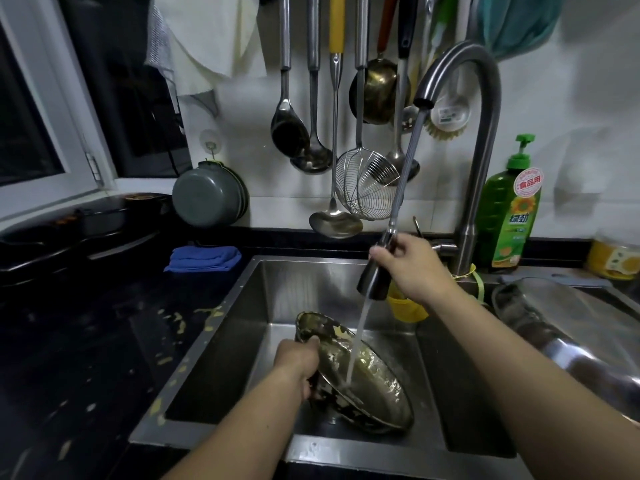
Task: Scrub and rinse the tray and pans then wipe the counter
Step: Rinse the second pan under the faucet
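A dirty metal pan [374,386] smeared with yellowish residue stands tilted on its edge inside the steel sink [221,358]. My left hand [298,362] grips its left rim. My right hand [412,268] holds the pull-out spray head [375,275] of the faucet [481,133] above the pan. Its hose runs up to the spout. A stream of water [356,344] falls from the head into the pan's inside. A second steel tray or pan [568,327] lies at the right of the sink.
The black counter [86,341] at the left carries yellow spatter near the sink edge. A folded blue cloth [204,258] lies behind it. A green dish-soap bottle [509,209] stands by the faucet. Ladles and a strainer hang on the wall. A yellow holder [405,306] hangs inside the sink.
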A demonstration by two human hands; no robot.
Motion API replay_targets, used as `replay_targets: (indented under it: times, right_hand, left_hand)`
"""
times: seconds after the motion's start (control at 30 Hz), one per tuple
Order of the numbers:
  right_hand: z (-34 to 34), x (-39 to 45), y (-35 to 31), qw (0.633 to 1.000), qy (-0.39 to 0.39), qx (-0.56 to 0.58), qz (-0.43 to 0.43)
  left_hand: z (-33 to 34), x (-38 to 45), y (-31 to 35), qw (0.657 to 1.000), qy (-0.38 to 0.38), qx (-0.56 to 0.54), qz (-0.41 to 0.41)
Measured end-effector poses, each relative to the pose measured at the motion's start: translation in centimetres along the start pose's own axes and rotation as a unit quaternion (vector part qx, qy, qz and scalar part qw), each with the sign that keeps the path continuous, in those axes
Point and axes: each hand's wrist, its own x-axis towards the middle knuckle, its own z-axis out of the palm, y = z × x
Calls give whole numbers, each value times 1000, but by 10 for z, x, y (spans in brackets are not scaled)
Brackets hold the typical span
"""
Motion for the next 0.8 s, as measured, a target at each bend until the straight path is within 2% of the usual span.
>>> replay_targets:
  times: [0.1,0.23,0.37,0.5,0.6,0.8]
  right_hand:
    - [2,-5,14,997,-44,-55,35]
    - [-12,-10,7,992,-101,24,76]
    - [-21,-21,-6,980,-160,69,93]
    - [-10,-27,-16,969,-177,147,91]
    - [-2,-26,-22,967,-180,156,87]
    - [-11,-27,-22,977,-171,89,90]
  left_hand:
    - [-2,5,-1,1000,7,14,11]
    - [-6,-11,8,999,-2,33,20]
    - [-9,-20,12,997,-65,47,-7]
    - [-11,-14,13,991,-117,68,-13]
    - [-10,-15,13,989,-146,30,4]
    - [-10,-9,10,994,-103,6,29]
